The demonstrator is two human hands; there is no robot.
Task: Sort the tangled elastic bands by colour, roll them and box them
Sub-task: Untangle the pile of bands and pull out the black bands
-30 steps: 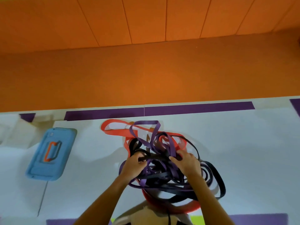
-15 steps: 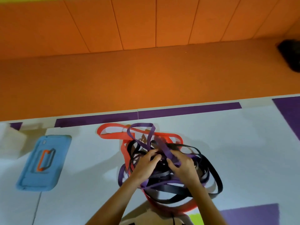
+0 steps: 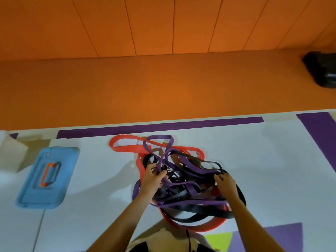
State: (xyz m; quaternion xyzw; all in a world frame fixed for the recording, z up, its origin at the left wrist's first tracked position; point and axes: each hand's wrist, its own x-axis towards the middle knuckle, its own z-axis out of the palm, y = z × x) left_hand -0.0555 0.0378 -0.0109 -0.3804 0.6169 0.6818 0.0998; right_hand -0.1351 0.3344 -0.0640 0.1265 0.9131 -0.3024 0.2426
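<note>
Untangling, the first part of the sort, to judge by the heap: no colour pulled free yet, nothing rolled, nothing boxed.

Far left on the white surface (image 3: 272, 170), a blue box (image 3: 48, 177) with an orange handle on top, well apart from the bands.

Right of it, near the middle, the tangle (image 3: 183, 190): red band (image 3: 127, 148) looping out to the far left and round the near edge, purple band (image 3: 158, 137) arching over the far side, black band (image 3: 196, 211) wound through the near part.

Left hand (image 3: 151, 180) at the tangle's left side, grip closed, fingers (image 3: 161, 172) curled round a purple strand below the far loop.

Right hand (image 3: 226, 184) at the tangle's right side, grip closed too, fingertips (image 3: 219, 177) hooked on black strands; how many, hard to tell.

Next, probably: keep hold of the purple, draw it up and away while pinning the rest with the right, easing it through each crossing rather than tugging, for fear of cinching the stretchy loops tighter.

Far right, by the orange wall, a dark object (image 3: 321, 70), too blurred to name.
</note>
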